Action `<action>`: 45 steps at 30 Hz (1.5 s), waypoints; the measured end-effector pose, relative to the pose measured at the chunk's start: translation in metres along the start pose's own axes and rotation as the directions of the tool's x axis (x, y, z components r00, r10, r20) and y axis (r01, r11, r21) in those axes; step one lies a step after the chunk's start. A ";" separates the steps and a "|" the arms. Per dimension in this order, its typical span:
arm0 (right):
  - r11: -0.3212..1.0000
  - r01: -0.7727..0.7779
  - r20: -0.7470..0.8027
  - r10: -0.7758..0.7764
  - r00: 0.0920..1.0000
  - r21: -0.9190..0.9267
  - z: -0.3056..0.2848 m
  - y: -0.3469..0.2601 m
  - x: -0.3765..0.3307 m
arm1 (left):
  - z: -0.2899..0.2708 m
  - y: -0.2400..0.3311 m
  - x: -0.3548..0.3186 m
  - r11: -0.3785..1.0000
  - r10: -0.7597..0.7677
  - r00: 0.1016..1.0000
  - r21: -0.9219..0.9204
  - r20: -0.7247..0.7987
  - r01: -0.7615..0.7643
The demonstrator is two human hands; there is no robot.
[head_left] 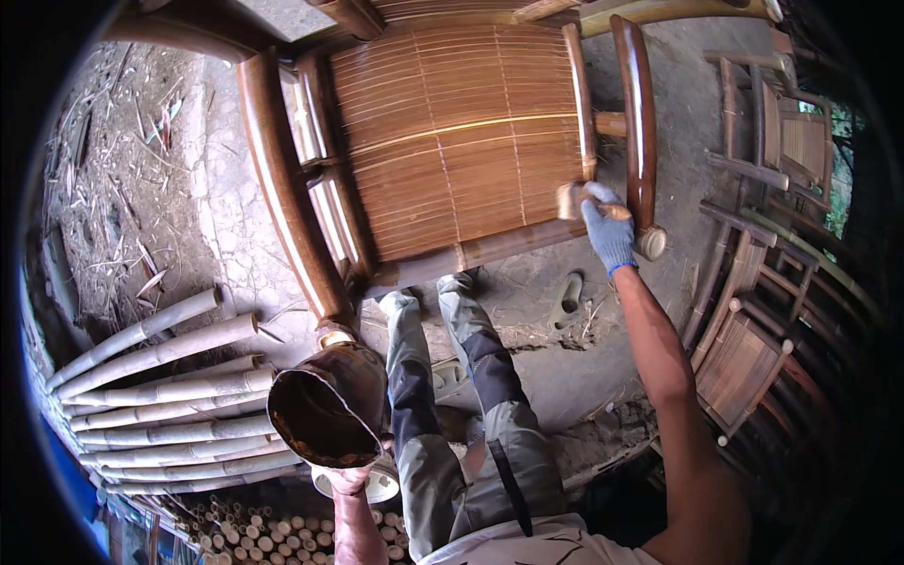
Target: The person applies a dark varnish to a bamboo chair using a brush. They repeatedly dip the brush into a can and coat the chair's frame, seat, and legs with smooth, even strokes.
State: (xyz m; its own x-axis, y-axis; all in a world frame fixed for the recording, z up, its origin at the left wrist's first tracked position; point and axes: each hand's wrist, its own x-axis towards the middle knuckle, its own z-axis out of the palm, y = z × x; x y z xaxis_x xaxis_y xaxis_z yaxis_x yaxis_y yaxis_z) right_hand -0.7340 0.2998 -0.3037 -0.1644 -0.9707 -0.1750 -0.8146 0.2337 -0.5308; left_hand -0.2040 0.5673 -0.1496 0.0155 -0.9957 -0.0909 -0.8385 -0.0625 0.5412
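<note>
My left hand [347, 478] is bare and holds a cut-open jug [363, 377] from below. Dark brown liquid or stain coats the inside of the jug, and its wide mouth tilts toward me. Most of the left fingers are hidden under it. In a blue-grey glove, my right hand [610, 231] grips a paintbrush [571, 201]. The bristles are blurred and are at the front right corner of a bamboo chair's slatted seat [471, 179]. The seat is brown and glossy. Its left armrest [282, 188] and right armrest [640, 122] also shine.
Several bare bamboo poles [179, 386] lie at the left, above a stack of cut pole ends [273, 541]. Other bamboo chairs [744, 367] stand along the right. A loose shoe [567, 299] lies on the concrete floor [565, 377]. My legs [499, 377] are before the seat.
</note>
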 end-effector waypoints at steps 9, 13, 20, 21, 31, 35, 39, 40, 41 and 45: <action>0.760 0.325 0.216 -0.244 0.945 -0.562 -0.002 -0.060 -0.025 | -0.012 0.003 -0.004 0.956 -0.220 0.975 -0.189 0.040 0.224; 0.791 0.426 0.421 -0.237 0.875 -0.440 0.023 -0.105 -0.058 | -0.021 0.004 0.000 0.892 -0.335 0.942 -0.325 -0.010 0.314; 0.810 0.573 0.596 -0.402 0.695 -0.123 0.130 -0.236 -0.087 | -0.040 0.009 -0.004 0.729 -0.477 0.877 -0.533 0.054 0.429; 0.859 0.511 0.621 -0.381 0.685 -0.036 0.142 -0.254 -0.087 | -0.047 0.017 -0.002 0.616 -0.559 0.820 -0.601 0.122 0.509; 0.830 0.308 0.158 -0.420 0.894 0.466 0.195 -0.265 -0.113 | -0.056 -0.014 -0.039 0.749 -0.512 0.858 -0.507 -0.034 0.427; 0.796 -0.116 0.298 -0.084 0.951 0.594 0.180 -0.261 -0.171 | -0.064 -0.013 -0.030 0.743 -0.528 0.847 -0.517 -0.061 0.426; 0.226 -0.632 0.595 0.215 0.775 0.741 0.169 -0.260 -0.208 | -0.073 0.004 -0.002 0.607 -0.615 0.789 -0.646 -0.013 0.463; 0.157 -0.670 0.620 0.273 0.735 0.725 0.160 -0.262 -0.213 | -0.073 0.002 -0.002 0.584 -0.625 0.780 -0.650 0.020 0.486; 0.082 -0.700 0.644 0.328 0.691 0.709 0.145 -0.268 -0.214 | -0.075 0.000 -0.002 0.563 -0.634 0.771 -0.650 0.055 0.510; -0.014 -0.675 0.611 0.438 0.659 0.738 0.150 -0.257 -0.210 | -0.077 -0.012 -0.010 0.506 -0.638 0.751 -0.643 0.171 0.575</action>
State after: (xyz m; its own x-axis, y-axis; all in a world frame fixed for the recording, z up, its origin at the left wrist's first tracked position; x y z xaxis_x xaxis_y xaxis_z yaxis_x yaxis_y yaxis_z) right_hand -0.4062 0.4518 -0.2550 -0.1249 -0.5040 -0.8546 0.5331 0.6924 -0.4862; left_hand -0.1517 0.5729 -0.0906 0.4533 -0.6967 -0.5560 -0.0647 -0.6478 0.7590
